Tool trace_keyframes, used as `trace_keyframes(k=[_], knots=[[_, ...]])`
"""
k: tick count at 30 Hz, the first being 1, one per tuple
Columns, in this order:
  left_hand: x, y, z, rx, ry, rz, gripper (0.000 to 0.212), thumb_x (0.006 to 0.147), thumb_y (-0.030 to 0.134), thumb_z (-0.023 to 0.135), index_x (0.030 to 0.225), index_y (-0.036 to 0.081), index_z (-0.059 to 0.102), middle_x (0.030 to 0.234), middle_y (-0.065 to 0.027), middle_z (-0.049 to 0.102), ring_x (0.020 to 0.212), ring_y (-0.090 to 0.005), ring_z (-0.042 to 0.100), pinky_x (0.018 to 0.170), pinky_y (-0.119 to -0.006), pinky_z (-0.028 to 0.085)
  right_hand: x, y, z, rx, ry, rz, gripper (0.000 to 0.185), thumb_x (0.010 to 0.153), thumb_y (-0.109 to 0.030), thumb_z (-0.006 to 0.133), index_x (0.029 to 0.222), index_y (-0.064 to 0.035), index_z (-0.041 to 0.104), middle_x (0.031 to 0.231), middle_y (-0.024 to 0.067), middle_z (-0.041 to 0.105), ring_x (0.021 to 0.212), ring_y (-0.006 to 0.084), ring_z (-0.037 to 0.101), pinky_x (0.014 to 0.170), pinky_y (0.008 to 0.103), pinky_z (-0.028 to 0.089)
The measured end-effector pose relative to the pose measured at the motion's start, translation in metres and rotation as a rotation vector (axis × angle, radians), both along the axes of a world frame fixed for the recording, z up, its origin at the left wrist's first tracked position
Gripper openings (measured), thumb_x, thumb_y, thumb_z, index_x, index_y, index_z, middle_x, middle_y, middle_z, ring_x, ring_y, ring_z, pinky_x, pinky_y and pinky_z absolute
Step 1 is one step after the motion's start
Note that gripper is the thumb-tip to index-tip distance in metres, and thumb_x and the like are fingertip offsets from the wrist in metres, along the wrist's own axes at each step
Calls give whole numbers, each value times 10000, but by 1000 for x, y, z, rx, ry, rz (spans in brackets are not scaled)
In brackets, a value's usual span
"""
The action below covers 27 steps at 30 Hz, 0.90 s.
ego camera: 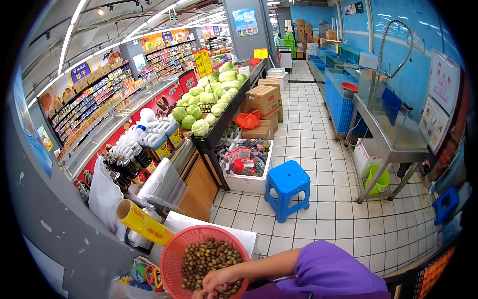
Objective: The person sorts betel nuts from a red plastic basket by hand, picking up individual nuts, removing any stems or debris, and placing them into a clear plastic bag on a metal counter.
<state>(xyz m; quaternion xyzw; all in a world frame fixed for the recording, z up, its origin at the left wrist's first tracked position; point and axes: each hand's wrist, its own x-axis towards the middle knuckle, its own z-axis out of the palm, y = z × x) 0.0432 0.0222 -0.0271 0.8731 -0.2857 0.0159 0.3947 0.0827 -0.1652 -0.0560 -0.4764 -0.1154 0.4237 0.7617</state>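
A red plastic colander [170, 258] stands low in the view, partly filled with small round brownish-green fruits [211, 256]. My right hand [219, 279] is over the fruits at the near side, its fingers bent inward. The arm reaches in from the right, out of a purple sleeve. Against its fingertips, at the bottom edge, shows a small part of my left hand [199, 294]; the rest is cut off. Whether either hand pinches a fruit is hidden by the fingers. Under the colander is a white surface [209, 220].
A yellow roll of plastic wrap [143, 222] leans by the colander. Scissors with orange handles [153, 276] lie left of it. Beyond are a blue stool [287, 187], a white foam box of packets [244, 183], cabbages [209, 97] on a stand, sauce bottles [129, 164] and a steel sink table [390, 138].
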Motion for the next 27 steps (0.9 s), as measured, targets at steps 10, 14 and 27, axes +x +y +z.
trace_keyframes(k=[10,14,27], knots=[[-1,-26,-9,-159,214,120,188,878,189,583,960,20,591,870,-55,583,790,-199,528,687,-317,426,1,-17,-15,-287,-343,-352,204,821,-282,650,840,-80,640,790,43,616,704,104,547,584,241,436],[-9,-71,-17,-590,442,365,245,856,211,610,978,-1,594,872,-72,587,746,-204,517,686,-326,427,23,3,-37,-297,-1062,-925,256,835,-328,597,884,-77,601,830,74,593,777,208,552,629,332,446],[-1,-35,66,-60,-47,423,261,850,214,610,985,-9,602,902,-121,605,782,-255,545,713,-348,440,-8,12,26,-126,-1530,-695,381,830,-384,513,954,-42,624,879,155,623,855,326,580,731,442,458]])
